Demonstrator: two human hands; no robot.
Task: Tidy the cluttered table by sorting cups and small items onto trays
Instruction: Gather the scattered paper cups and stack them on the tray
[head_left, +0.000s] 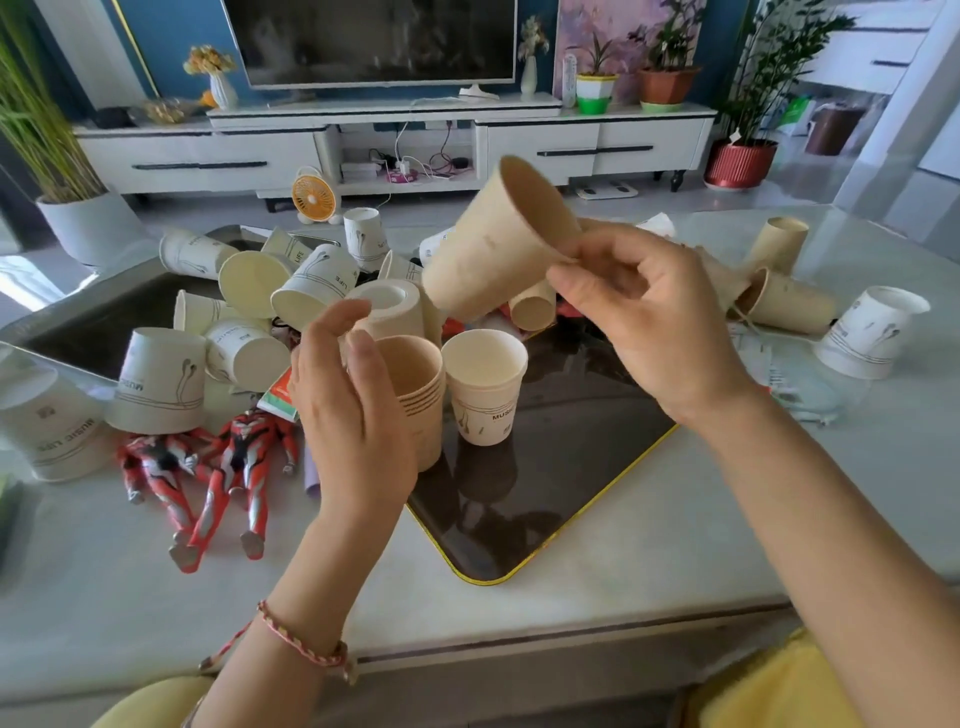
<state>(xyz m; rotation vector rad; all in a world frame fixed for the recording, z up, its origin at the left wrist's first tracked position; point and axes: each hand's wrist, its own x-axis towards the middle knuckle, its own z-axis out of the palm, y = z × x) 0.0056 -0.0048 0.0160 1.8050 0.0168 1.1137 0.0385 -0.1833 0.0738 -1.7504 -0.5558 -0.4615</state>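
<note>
My right hand (644, 322) pinches the rim of a plain tan paper cup (493, 249), held tilted in the air with its mouth toward the upper right. Below it a stack of tan cups (415, 395) stands upright on the dark tray (545, 467) with the yellow edge. My left hand (348, 405) is curled round the stack's left side. A white printed cup (485, 387) stands upright on the tray just right of the stack.
Several white printed cups (311, 286) lie scattered behind and to the left, over a second dark tray (104, 322). Two red toy figures (218, 467) lie at the left. More tan cups (779, 291) and a white cup (867, 332) sit at the right.
</note>
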